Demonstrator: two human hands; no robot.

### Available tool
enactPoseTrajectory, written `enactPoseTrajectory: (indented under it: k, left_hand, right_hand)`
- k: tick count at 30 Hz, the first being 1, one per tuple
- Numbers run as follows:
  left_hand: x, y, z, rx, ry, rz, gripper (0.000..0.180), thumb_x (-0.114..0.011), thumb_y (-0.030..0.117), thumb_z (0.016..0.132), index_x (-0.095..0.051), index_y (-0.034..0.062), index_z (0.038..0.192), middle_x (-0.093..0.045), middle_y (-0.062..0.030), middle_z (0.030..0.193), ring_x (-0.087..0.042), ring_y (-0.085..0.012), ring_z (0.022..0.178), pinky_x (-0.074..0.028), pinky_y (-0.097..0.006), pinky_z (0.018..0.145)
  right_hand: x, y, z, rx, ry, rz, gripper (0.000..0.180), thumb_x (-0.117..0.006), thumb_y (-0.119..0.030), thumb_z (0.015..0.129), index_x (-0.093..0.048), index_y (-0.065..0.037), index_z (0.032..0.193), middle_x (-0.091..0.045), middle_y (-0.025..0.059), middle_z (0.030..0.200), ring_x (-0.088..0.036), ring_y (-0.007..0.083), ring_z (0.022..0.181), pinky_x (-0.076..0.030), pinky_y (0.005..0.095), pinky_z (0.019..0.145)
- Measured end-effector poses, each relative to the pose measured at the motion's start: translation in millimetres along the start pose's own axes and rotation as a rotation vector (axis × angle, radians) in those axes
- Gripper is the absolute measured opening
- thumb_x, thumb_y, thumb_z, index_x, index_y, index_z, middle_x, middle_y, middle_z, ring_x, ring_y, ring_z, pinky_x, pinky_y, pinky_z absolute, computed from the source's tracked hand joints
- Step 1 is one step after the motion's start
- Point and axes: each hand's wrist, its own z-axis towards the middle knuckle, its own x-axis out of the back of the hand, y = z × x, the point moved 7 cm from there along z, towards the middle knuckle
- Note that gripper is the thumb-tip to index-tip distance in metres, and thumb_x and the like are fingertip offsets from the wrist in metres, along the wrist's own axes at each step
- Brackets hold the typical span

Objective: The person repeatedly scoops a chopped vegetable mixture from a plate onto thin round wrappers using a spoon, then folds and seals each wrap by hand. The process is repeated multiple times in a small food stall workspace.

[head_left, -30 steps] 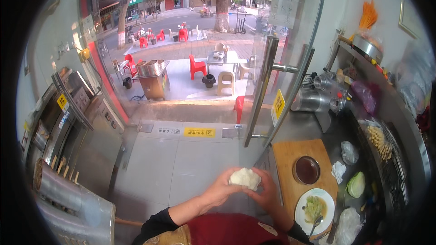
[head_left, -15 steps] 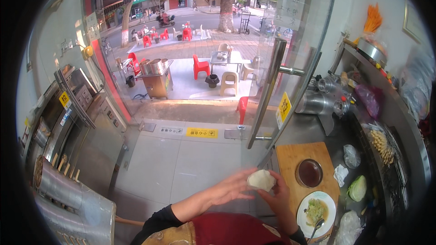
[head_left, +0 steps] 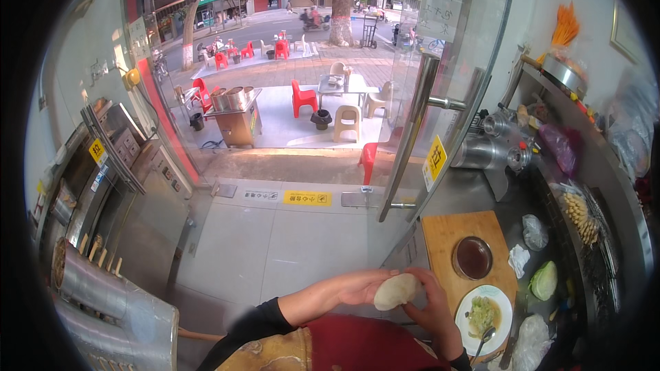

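In front of my red apron, both my hands are on a pale round flatbread (head_left: 398, 292). My left hand (head_left: 361, 287) reaches across from the left and supports it at its left side, with most of the fingers hidden behind it. My right hand (head_left: 432, 302) grips its right edge between thumb and fingers. To the right lies a wooden board (head_left: 440, 240) with a bowl (head_left: 473, 258) of dark red-brown liquid. Nearer to me on the board, a white plate (head_left: 506, 312) carries chopped pale green food and a metal spoon (head_left: 487, 335).
Right of the board are a cabbage piece (head_left: 544, 282), crumpled white tissue (head_left: 518, 259) and plastic bags (head_left: 533, 343). A glass door with a long metal handle (head_left: 410, 137) stands ahead. Metal cylinders (head_left: 106, 282) are at lower left. Outside are red chairs (head_left: 302, 98) and tables.
The flatbread has tilted and shows more of its broad face, slightly lower. My left hand has closed in on it from spread fingers. The view has shifted a little.
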Motion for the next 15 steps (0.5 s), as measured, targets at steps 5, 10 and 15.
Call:
enactPoseTrajectory:
  k: [5,10,15]
  left_hand:
    - [2,10,-1,-0.097,0.081,-0.161,0.051,-0.045,0.036,0.101,-0.039,0.0044,0.14,-0.05,-0.0096,0.138,-0.053,-0.02,0.122,-0.047,-0.036,0.098]
    - [6,24,-8,-0.288,0.108,-0.298,0.051,-0.052,0.028,0.098,-0.036,0.0035,0.14,-0.048,-0.0132,0.139,-0.049,-0.0263,0.127,-0.039,-0.04,0.108]
    - [7,24,-12,-0.382,0.108,-0.315,0.052,-0.057,0.019,0.095,-0.036,0.0044,0.14,-0.047,-0.0147,0.138,-0.046,-0.0295,0.129,-0.036,-0.043,0.111]
  right_hand:
    - [10,17,-7,-0.056,0.229,0.004,0.064,-0.073,0.003,0.068,-0.051,-0.003,0.128,-0.058,0.0124,0.115,-0.058,0.0234,0.107,-0.048,0.033,0.087]
    - [2,33,-14,-0.081,0.19,0.084,0.057,-0.074,0.003,0.07,-0.054,-0.002,0.123,-0.06,0.0084,0.104,-0.058,0.0164,0.088,-0.048,0.0287,0.079]
    - [-13,33,-12,-0.11,0.153,0.112,0.049,-0.073,0.004,0.074,-0.054,-0.001,0.119,-0.06,0.0048,0.095,-0.057,0.0126,0.082,-0.048,0.0261,0.075]
